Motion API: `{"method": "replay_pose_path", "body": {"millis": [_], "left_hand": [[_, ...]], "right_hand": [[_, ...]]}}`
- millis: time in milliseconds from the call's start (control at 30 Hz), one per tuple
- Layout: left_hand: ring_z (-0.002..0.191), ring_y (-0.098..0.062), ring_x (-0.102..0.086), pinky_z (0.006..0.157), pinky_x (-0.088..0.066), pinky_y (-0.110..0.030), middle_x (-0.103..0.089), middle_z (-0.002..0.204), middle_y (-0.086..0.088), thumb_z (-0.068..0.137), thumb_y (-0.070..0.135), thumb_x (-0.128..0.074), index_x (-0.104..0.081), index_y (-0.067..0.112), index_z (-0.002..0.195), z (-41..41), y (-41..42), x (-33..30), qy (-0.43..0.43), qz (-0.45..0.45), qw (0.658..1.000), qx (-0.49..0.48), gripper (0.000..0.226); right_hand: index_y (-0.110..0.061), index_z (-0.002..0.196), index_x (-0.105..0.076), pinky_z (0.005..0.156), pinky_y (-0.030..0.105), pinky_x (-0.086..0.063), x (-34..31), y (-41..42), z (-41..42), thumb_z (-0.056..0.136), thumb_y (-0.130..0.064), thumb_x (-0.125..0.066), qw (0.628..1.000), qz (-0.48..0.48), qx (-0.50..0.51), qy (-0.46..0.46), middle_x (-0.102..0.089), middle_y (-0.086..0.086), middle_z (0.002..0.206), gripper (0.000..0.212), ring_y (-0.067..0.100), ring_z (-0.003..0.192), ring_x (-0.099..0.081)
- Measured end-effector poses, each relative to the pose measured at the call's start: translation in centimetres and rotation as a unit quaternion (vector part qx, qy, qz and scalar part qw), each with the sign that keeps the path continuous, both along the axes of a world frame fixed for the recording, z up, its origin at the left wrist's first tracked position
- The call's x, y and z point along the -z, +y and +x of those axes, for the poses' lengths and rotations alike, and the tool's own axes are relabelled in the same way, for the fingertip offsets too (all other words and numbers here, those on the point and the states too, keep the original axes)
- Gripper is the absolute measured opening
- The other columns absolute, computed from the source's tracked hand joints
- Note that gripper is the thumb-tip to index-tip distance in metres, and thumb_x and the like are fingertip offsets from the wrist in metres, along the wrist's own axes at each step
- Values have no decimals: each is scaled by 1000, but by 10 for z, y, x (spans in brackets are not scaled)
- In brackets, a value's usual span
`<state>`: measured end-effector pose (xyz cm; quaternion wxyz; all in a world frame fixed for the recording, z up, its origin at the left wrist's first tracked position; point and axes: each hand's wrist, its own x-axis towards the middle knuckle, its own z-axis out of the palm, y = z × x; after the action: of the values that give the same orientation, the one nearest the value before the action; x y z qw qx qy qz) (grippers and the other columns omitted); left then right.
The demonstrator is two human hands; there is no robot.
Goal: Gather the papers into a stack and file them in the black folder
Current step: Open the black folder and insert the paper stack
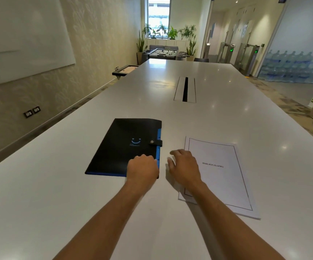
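A black folder (120, 147) with a blue edge and a snap strap lies closed on the white table (58, 184). My left hand (142, 167) rests on the folder's near right corner, fingers curled down onto it. To the right lies a stack of white papers (221, 175), its top sheet framed by a black border and printed "BIBLIOGRAPHY". My right hand (183, 166) hovers between the folder and the papers, fingers spread, its wrist over the stack's left edge. It holds nothing.
A cable slot with a dark gap (185, 89) sits in the table's middle, farther back. A whiteboard (20, 38) hangs on the left wall. Plants and a foosball table (164, 52) stand at the far end.
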<state>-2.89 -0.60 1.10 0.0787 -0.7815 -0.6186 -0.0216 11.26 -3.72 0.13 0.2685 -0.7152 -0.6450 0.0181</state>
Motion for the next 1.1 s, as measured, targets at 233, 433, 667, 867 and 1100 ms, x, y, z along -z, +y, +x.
{"method": "replay_pose_path", "body": {"millis": [233,433,667,867,1100], "left_hand": [[51,-16,-37,47,-26,-32,-36,57,-2,91,39,-51,-35,17,67,9,-25,2,-4,-27,999,36,36],[68,-14,-50,60,-38,-30,-59,79,-1,93,33,-45,-58,19,86,-16,2,-6,-138,40,988,54,21],[124,-23,-45,108,-31,-46,-54,130,-8,95,29,-42,-55,18,124,-27,32,29,-196,47,976,85,34],[143,-25,-17,113,-7,-54,-30,153,-7,98,35,-28,-33,17,143,-30,41,38,-181,-15,980,78,50],[144,-24,-13,113,-5,-54,-25,155,-6,98,38,-23,-26,16,146,-29,42,40,-169,-28,982,75,53]], "right_hand": [[-12,133,-53,98,33,-42,3,23,-18,95,-32,-55,998,-17,-30,52,-55,7,132,43,21,120,-48],[-12,127,-55,94,36,-44,4,47,-28,93,-38,-55,999,-18,-37,-7,-58,10,124,43,24,113,-52],[-11,88,-64,73,31,-43,5,67,-41,91,-45,-52,996,9,9,-89,-62,11,97,36,22,88,-55],[-10,90,-64,73,32,-46,8,74,-44,90,-49,-54,993,33,25,-108,-62,11,92,40,22,85,-57],[-8,101,-59,68,32,-49,4,75,-46,96,-31,-53,986,40,-7,-160,-65,13,87,24,24,80,-62]]}}
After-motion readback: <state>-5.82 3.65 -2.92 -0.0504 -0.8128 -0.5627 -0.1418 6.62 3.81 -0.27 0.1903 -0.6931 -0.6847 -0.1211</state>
